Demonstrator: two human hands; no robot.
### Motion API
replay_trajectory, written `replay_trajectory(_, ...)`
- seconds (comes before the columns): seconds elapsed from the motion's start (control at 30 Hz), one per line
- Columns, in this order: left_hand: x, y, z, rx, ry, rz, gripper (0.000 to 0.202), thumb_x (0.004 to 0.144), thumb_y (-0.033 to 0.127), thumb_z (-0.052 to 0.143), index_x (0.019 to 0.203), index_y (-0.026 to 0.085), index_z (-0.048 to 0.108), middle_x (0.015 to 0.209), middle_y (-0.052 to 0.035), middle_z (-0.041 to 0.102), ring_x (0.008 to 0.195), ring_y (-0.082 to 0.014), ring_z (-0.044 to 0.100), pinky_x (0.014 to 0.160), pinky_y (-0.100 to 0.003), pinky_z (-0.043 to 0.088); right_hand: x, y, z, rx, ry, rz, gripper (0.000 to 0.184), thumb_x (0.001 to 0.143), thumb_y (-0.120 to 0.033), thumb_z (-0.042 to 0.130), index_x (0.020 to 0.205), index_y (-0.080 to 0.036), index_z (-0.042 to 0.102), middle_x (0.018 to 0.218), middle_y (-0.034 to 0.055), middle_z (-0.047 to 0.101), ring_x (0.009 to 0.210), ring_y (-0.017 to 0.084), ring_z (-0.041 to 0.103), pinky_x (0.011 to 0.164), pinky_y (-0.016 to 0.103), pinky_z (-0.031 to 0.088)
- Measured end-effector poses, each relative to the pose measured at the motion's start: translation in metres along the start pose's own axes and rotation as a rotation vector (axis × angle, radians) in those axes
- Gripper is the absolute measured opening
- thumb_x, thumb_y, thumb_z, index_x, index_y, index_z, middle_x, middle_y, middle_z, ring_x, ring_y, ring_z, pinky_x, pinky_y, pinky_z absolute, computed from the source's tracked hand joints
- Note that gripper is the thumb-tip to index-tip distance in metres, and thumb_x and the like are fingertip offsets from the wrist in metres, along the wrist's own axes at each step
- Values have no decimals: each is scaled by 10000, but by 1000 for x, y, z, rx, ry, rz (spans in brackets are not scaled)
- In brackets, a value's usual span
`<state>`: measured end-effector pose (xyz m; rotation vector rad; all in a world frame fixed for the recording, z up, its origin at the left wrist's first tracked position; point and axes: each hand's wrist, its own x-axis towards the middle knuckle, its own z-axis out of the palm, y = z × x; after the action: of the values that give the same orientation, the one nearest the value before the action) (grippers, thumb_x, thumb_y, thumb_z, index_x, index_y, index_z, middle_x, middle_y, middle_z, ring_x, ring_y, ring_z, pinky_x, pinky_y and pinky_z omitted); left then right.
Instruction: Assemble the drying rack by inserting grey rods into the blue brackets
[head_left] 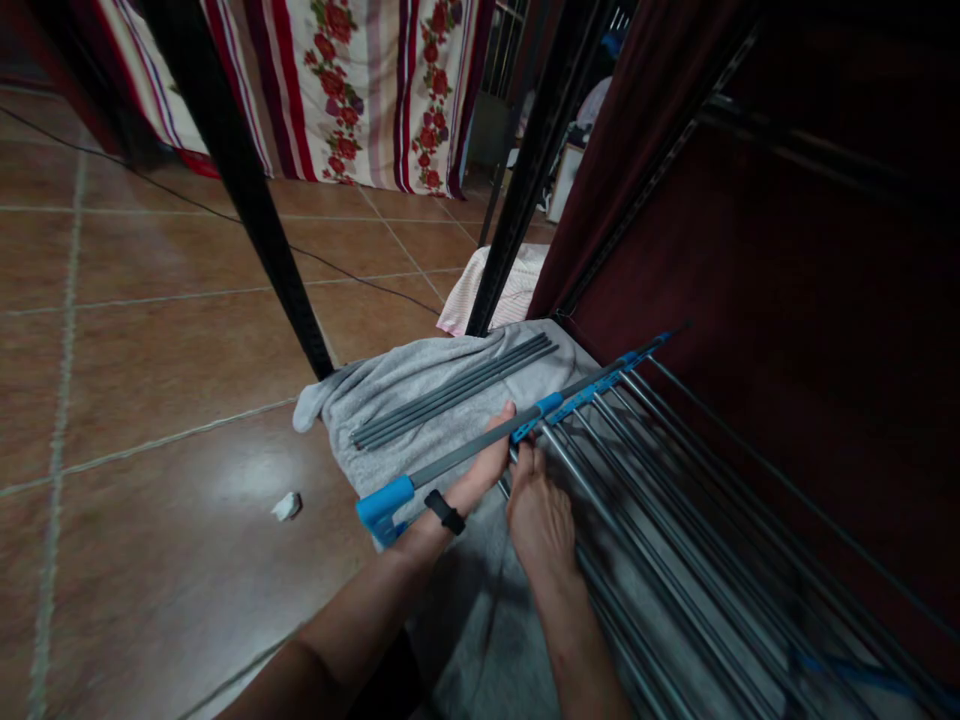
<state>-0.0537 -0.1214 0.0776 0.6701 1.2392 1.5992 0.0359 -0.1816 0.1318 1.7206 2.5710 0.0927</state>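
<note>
A grey metal rack [675, 520] of several parallel rods lies low in front of me, joined to a grey side bar [465, 455] with blue plastic connectors [577, 400] and a blue end cap [382, 503]. My left hand [489, 458], with a black band on its wrist, is closed around the side bar from below. My right hand [536, 510] lies on top of the rods beside it, its fingers curled onto a rod end at the bar. Several loose grey rods [450, 392] lie on a grey towel [390, 385] just beyond the hands.
Brown tiled floor [150, 350] spreads to the left, with a small white scrap [286, 506] on it. Two black slanted poles [247, 200] rise behind the towel. A dark red fabric wall [750, 250] stands on the right, a floral striped cloth [360, 90] hangs at the back, and a pink cloth [502, 285] lies beyond the towel.
</note>
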Motion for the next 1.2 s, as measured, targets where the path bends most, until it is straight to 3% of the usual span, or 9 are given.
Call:
replay_trajectory(0.1,2,-2,-4,19,-49,48,526,850,711,472,580,261,515,641,-46,601,646,-210,511,658,-382,514,0,1,-5,-25,-26,-21,445,1036,-142,285,1475,-173,353,1315,157,630,953,177,720,687,258,510)
replay_trajectory(0.2,4,-4,-7,45,-8,83,524,824,724,514,596,254,479,648,-34,560,658,-199,486,703,-388,509,2,1,-10,-2,-34,-17,387,1050,-179,286,1424,-185,389,1260,141,668,936,178,726,675,259,492)
replay_trajectory(0.33,5,-8,-7,55,24,94,527,801,714,569,593,250,429,632,-18,496,656,-185,456,714,-384,489,6,1,-11,28,-46,16,320,1069,-280,315,1353,-184,427,1019,99,741,845,185,734,639,259,460)
replay_trajectory(0.43,4,-9,-7,59,27,97,514,812,704,567,599,255,434,628,-16,480,644,-186,444,679,-380,470,6,0,-10,6,-35,22,317,1067,-269,322,1352,-184,431,919,68,742,786,190,728,615,271,452)
replay_trajectory(0.63,1,-4,-4,46,12,98,520,845,699,522,573,262,448,638,-31,513,620,-183,444,616,-370,458,4,-8,-12,-47,87,26,252,1029,-162,349,1159,-180,563,1074,120,702,971,221,697,780,315,505)
replay_trajectory(0.8,4,-2,-2,53,15,106,504,869,667,495,579,254,483,609,-30,508,610,-181,439,656,-380,488,6,-17,-11,-48,55,109,307,1018,-129,307,1228,-145,531,1079,137,679,855,198,707,681,295,518)
replay_trajectory(1.03,3,7,-2,106,-96,70,513,920,622,394,602,239,519,612,-36,574,644,-182,561,729,-345,532,8,-12,-8,-58,-1,86,352,1038,-155,263,1317,-131,476,1113,139,685,812,169,718,630,267,508)
replay_trajectory(1.2,0,6,-3,110,-77,38,523,933,627,385,622,228,518,584,-16,550,606,-163,559,627,-299,517,9,-9,-12,-1,-37,93,331,1054,-206,292,1334,-148,458,1109,127,701,814,170,721,628,274,495)
